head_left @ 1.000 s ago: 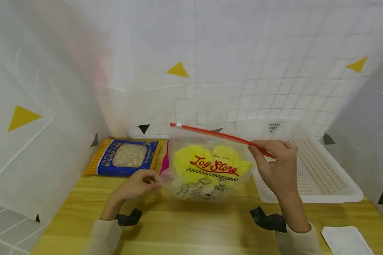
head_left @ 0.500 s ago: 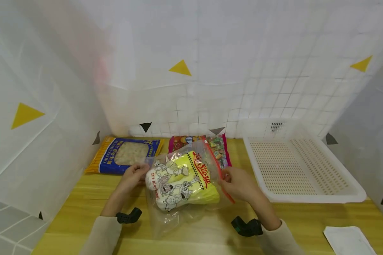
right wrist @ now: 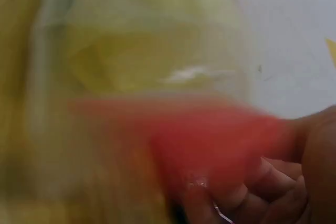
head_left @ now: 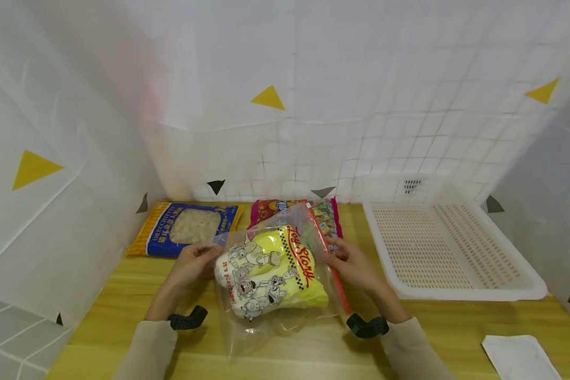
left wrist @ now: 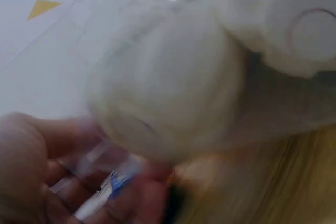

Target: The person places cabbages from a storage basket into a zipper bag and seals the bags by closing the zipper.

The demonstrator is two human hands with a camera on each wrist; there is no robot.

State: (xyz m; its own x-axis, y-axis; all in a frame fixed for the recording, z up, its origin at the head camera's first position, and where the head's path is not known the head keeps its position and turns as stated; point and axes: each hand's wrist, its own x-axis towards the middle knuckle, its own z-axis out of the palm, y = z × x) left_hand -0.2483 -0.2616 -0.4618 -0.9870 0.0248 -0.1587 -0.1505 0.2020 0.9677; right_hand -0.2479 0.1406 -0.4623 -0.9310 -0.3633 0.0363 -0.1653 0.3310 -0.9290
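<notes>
A clear zip bag (head_left: 237, 332) with a Toy Story print lies slanted in front of me, its red zip strip (head_left: 340, 293) toward the right. Through the plastic shows something puffy, yellow (head_left: 315, 298) and white; its rounded white end (left wrist: 178, 77) fills much of the left wrist view. At the bag's upper left edge, my left hand (head_left: 193, 264) pinches the plastic between thumb and fingers. My right hand (head_left: 355, 265) grips the zip strip side. Blurred red strip (right wrist: 210, 140) runs into the right fingers in the right wrist view.
Behind the left hand lies a blue and yellow pasta bag (head_left: 197, 227). A pink-edged candy bag (head_left: 328, 214) is partly hidden behind the zip bag. The white plastic basket (head_left: 456, 253) stands at right, with a flat white packet (head_left: 520, 356) nearer me.
From being held up by its strip, the zip bag has come down and turned, strip to the right. My left hand has taken its other edge; since the middle frame it has shifted only slightly.
</notes>
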